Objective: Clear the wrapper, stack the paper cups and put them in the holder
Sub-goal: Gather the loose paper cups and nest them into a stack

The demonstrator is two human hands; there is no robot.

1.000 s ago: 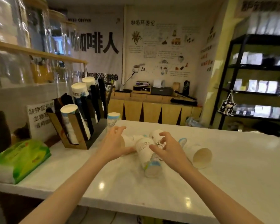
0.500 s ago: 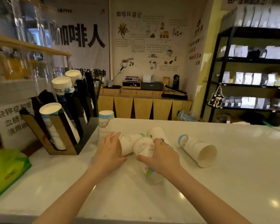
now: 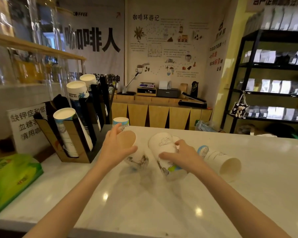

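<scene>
My left hand (image 3: pixel 116 148) grips a white paper cup (image 3: pixel 136 156), lifted off the white counter (image 3: pixel 162 203) with its open mouth turned up toward me. My right hand (image 3: pixel 182 156) is closed on a second printed paper cup (image 3: pixel 162 148), tilted with its base up and left. A third cup (image 3: pixel 218 160) lies on its side to the right, mouth facing me. Another cup (image 3: pixel 121 122) stands upside down behind my left hand. The black and brown cup holder (image 3: pixel 76 134) at the left holds several stacks of cups. No wrapper is visible.
A green tissue pack (image 3: pixel 10 177) lies at the counter's left front. A white printed sign (image 3: pixel 27 126) stands behind the holder. A glass screen rises at the left. Black shelves (image 3: pixel 273 74) with bags fill the right wall.
My left hand has picked a cup up off the counter and turned its mouth up. My right hand has shifted along its cup, now raised and tilted. The view moved closer.
</scene>
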